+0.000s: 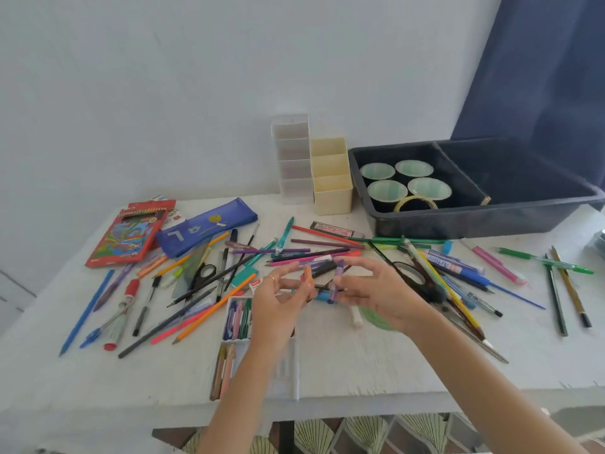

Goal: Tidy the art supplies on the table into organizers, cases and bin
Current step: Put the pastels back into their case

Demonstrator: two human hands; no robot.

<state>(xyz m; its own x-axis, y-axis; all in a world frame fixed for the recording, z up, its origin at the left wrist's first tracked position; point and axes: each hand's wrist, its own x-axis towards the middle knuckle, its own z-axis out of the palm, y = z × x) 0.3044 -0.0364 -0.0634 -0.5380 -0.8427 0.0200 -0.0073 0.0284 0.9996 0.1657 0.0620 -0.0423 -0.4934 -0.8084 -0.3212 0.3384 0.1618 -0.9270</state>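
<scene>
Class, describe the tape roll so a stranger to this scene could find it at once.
Find the dark bin at the far right of the table. Its left compartment holds four green cups, with the tape roll nearest you. It alone is a yellowish open ring.

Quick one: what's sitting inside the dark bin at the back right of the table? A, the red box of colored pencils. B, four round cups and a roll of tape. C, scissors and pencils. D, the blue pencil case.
B: the dark bin holds four pale green round cups and a yellowish roll of tape, all in its left compartment.
</scene>
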